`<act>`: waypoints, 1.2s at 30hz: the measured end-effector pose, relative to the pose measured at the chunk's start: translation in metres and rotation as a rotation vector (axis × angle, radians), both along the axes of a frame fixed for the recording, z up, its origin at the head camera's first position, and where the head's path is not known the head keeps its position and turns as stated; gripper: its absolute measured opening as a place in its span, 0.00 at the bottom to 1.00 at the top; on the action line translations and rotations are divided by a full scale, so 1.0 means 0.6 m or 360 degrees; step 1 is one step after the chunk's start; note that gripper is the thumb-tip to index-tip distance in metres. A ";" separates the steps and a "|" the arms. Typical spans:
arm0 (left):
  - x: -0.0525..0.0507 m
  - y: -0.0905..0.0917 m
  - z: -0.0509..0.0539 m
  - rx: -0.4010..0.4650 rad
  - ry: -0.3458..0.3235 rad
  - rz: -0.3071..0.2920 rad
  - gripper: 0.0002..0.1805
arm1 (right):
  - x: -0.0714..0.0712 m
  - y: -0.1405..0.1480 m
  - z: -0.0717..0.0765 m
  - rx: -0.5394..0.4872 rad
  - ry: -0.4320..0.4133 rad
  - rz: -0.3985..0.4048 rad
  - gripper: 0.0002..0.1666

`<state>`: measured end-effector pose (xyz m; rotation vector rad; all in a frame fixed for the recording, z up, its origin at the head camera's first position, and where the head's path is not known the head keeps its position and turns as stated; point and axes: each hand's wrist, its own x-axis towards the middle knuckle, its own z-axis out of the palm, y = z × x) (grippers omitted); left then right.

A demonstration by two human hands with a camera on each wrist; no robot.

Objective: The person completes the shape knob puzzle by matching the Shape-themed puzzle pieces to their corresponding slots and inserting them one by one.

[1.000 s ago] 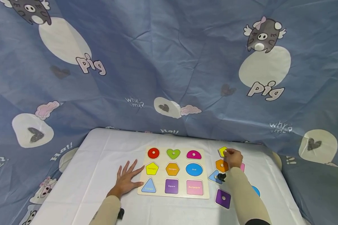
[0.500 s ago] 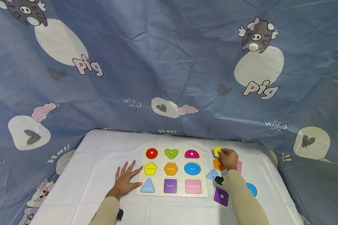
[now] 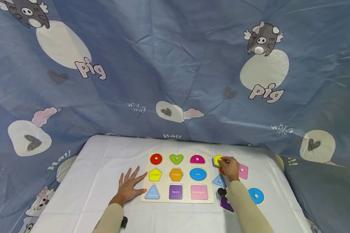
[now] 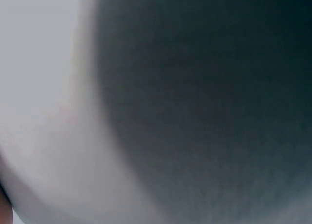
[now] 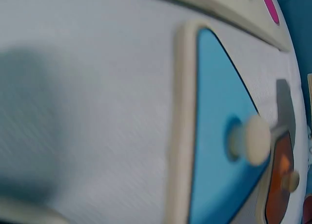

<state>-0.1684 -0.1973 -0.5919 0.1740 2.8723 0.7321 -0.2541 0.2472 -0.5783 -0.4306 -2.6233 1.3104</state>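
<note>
right hand (image 3: 230, 167) pinches the yellow pentagon piece (image 3: 217, 160), just right of the board's (image 3: 186, 182) far corner.
a centred pinch and a level carry would likely serve best, clear of the orange hexagon (image 5: 276, 197) and blue triangle (image 3: 218, 183); the left hand (image 3: 127, 187), fingers spread at the board's left edge, could steady the board. the head view shows the pinch; the right wrist view misses it but reveals the hexagon's knob (image 5: 292, 181), which the right hand hides from above.
</note>
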 end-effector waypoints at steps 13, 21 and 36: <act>-0.002 0.000 -0.001 0.0030 -0.0016 -0.0014 0.40 | 0.025 -0.056 -0.007 -0.0012 0.0012 0.0075 0.12; -0.002 -0.001 -0.002 0.0017 -0.0001 -0.0010 0.44 | 0.041 -0.092 -0.005 -0.0071 -0.0006 0.0127 0.10; -0.003 -0.001 0.001 0.0018 -0.0018 -0.0021 0.43 | 0.062 -0.165 0.000 -0.0039 0.0161 0.0322 0.06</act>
